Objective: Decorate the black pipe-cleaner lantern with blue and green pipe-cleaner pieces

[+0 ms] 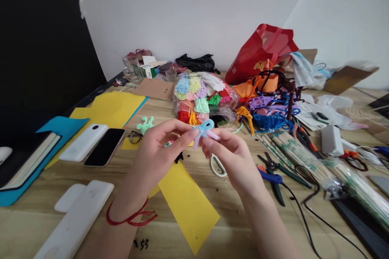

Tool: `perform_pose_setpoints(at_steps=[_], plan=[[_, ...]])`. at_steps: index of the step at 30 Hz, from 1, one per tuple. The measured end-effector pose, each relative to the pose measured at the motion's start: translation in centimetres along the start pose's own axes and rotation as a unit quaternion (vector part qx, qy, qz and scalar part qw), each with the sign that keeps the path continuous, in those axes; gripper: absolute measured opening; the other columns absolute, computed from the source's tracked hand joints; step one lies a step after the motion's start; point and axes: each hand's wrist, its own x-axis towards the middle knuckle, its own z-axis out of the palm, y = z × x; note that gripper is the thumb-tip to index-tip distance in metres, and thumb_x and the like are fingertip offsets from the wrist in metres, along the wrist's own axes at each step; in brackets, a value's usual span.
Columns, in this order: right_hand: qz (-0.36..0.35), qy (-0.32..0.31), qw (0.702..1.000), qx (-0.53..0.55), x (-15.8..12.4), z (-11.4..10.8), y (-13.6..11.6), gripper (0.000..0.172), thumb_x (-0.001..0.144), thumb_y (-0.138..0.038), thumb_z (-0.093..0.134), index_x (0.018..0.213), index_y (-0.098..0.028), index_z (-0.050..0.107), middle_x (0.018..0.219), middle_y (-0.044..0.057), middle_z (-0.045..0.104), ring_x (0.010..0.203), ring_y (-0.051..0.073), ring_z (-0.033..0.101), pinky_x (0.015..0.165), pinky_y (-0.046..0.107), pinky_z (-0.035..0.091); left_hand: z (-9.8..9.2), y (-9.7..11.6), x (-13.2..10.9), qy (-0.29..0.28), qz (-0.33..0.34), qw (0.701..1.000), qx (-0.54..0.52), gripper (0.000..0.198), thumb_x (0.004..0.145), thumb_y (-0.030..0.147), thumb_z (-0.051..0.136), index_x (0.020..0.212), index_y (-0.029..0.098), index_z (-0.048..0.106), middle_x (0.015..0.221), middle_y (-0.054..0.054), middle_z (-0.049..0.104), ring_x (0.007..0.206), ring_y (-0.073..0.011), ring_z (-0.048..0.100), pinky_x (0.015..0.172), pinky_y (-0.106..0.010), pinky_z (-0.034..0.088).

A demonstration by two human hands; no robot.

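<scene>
Table point(234, 206), left hand point(154, 156), right hand point(234, 158), one bow point(205, 128) pinched, seemingly chenille

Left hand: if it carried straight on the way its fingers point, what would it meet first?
The left hand points right and away, and pinches the blue and lilac pipe-cleaner bow. Straight on, it would likely meet the fingertips of the right hand first; depth is hard to judge.

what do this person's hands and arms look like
Both hands are bare, no gloves, and no sleeves show on either forearm. The left hand has a red string bracelet at its wrist. The right hand shows no ring or watch.
</scene>
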Motion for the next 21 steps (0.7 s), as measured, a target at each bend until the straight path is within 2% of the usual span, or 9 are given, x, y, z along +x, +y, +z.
perform_pose_setpoints(at_steps=[6, 10, 16, 21], plan=[[-0.005, -0.022, 1.0, -0.005, 0.01, 0.19, 0.02, 0.021, 0.076, -0.039, 0.081, 0.074, -0.02, 0.072, 0.063, -0.003, 0.061, 0.058, 0.01, 0.052, 0.055, 0.021, 0.046, 0.04, -0.01, -0.01, -0.012, -0.008, 1.0, -0.019, 0.014, 0.078, 0.033, 0.079, 0.073, 0.022, 0.072, 0.075, 0.001, 0.072, 0.071, -0.0137, 0.063, 0.066, -0.024, 0.05], [0.007, -0.03, 1.0, -0.003, 0.1, 0.5, -0.28, 0.026, 0.069, -0.039, 0.087, 0.07, -0.019, 0.071, 0.062, -0.003, 0.059, 0.058, 0.009, 0.049, 0.056, 0.022, 0.043, 0.06, -0.22, 0.06, -0.025, 0.032, 0.999, -0.013, 0.011, 0.08, 0.026, 0.077, 0.069, 0.023, 0.074, 0.077, 0.001, 0.072, 0.076, -0.0137, 0.063, 0.07, -0.025, 0.048], [0.02, -0.053, 0.998, 0.005, -0.16, 0.44, -0.78, 0.027, 0.071, -0.042, 0.086, 0.07, -0.019, 0.071, 0.064, -0.002, 0.059, 0.06, 0.01, 0.049, 0.059, 0.023, 0.043, -0.19, -0.78, 0.15, -0.025, 0.061, 0.998, -0.015, 0.012, 0.081, 0.022, 0.076, 0.069, 0.027, 0.077, 0.079, 0.002, 0.071, 0.076, -0.0127, 0.062, 0.07, -0.026, 0.047], [0.04, -0.08, 0.995, 0.034, -0.38, -0.03, -0.37, 0.018, 0.078, -0.035, 0.082, 0.074, -0.02, 0.074, 0.066, -0.002, 0.062, 0.062, 0.01, 0.051, 0.059, 0.022, 0.044, -0.51, -0.81, 0.08, -0.026, 0.082, 0.996, -0.004, 0.013, 0.081, 0.021, 0.077, 0.07, 0.028, 0.077, 0.079, 0.004, 0.07, 0.076, -0.0115, 0.061, 0.069, -0.024, 0.047]])
